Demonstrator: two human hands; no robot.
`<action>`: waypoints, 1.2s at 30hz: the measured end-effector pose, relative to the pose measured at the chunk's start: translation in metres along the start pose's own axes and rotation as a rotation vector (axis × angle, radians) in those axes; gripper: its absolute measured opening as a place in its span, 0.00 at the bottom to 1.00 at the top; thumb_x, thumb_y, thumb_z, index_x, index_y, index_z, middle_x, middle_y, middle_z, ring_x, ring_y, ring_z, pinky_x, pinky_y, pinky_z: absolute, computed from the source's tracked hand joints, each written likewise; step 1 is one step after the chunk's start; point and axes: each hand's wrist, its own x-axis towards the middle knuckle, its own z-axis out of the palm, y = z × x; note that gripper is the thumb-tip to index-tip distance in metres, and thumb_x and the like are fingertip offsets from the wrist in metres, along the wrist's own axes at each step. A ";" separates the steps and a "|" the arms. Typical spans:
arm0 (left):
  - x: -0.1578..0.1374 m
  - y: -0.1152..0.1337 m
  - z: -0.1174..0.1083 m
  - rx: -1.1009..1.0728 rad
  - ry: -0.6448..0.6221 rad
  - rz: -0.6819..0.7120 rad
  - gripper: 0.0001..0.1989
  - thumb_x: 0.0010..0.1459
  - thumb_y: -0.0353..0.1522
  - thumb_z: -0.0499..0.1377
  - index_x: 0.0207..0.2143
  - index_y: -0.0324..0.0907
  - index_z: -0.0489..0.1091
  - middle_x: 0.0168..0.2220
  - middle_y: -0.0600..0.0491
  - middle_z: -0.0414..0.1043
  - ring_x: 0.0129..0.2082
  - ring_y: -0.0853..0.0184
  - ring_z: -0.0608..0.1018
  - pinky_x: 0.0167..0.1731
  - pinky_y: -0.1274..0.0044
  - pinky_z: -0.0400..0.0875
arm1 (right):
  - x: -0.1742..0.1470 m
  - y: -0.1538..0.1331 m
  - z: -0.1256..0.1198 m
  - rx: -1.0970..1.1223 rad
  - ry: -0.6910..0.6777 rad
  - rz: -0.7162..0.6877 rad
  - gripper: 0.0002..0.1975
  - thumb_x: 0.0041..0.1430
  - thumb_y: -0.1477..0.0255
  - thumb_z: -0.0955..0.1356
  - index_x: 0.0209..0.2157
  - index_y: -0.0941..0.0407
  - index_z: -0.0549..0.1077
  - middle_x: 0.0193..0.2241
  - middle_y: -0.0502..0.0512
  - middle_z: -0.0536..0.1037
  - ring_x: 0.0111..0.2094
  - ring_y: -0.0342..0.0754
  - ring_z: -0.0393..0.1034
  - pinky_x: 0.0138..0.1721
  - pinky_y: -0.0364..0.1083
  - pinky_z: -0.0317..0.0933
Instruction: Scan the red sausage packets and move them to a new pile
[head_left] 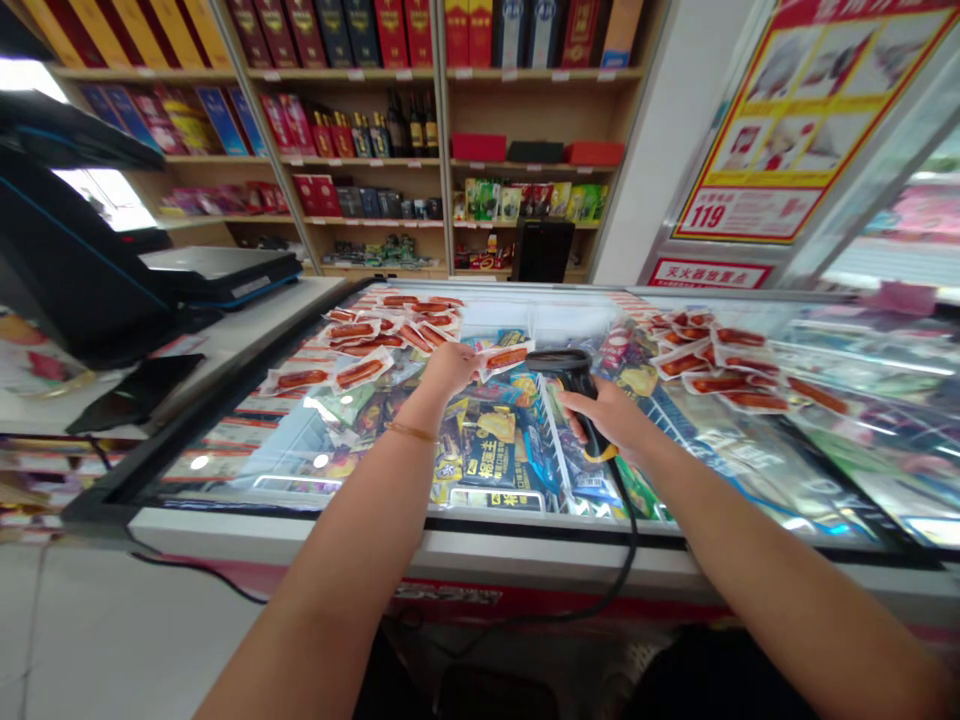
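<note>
My left hand (pixel 452 369) pinches the left end of a vacuum-packed sausage (pixel 506 357), held above the freezer's glass lid. In my right hand (pixel 611 412) is a black barcode scanner (pixel 571 375) with a yellow-edged grip base. Its head points left at the sausage pack, close to it. A cable runs from the handle down over the freezer's front edge. Several more sausage packs (pixel 360 372) lie on the glass to the left of my left hand. Another pile of sausage packs (pixel 724 365) rests on the glass to the right.
Under the glass of the chest freezer (pixel 480 542) are bagged frozen foods (pixel 491 445) and wire dividers. A weighing scale (pixel 221 272) stands on the counter at left. Shelves with boxes and bottles (pixel 416 125) line the back, beside a price poster (pixel 814 120).
</note>
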 end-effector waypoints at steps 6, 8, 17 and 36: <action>0.010 -0.008 0.014 -0.278 0.070 -0.096 0.12 0.57 0.36 0.55 0.34 0.38 0.75 0.26 0.52 0.76 0.29 0.69 0.78 0.31 0.79 0.71 | -0.004 -0.002 0.004 -0.053 -0.030 -0.011 0.15 0.49 0.62 0.72 0.31 0.56 0.65 0.15 0.45 0.68 0.11 0.40 0.60 0.14 0.41 0.54; 0.010 -0.007 0.015 -0.354 0.079 -0.116 0.12 0.58 0.36 0.54 0.34 0.38 0.73 0.26 0.52 0.75 0.28 0.69 0.78 0.31 0.79 0.72 | -0.007 -0.005 0.007 -0.070 -0.071 -0.026 0.15 0.50 0.62 0.71 0.31 0.56 0.65 0.15 0.44 0.68 0.12 0.40 0.60 0.15 0.41 0.55; 0.010 -0.004 0.016 -0.431 0.092 -0.101 0.09 0.57 0.35 0.54 0.31 0.38 0.71 0.26 0.53 0.74 0.28 0.69 0.78 0.31 0.78 0.74 | -0.016 -0.014 0.012 -0.188 -0.143 -0.065 0.10 0.53 0.65 0.68 0.31 0.54 0.63 0.11 0.42 0.65 0.12 0.41 0.59 0.18 0.42 0.57; -0.003 0.057 0.058 -0.528 -0.066 -0.123 0.08 0.57 0.33 0.56 0.32 0.40 0.72 0.26 0.54 0.75 0.30 0.68 0.79 0.23 0.82 0.67 | -0.023 -0.019 -0.056 0.040 0.082 0.028 0.13 0.49 0.66 0.71 0.32 0.55 0.65 0.18 0.44 0.68 0.13 0.39 0.61 0.14 0.40 0.57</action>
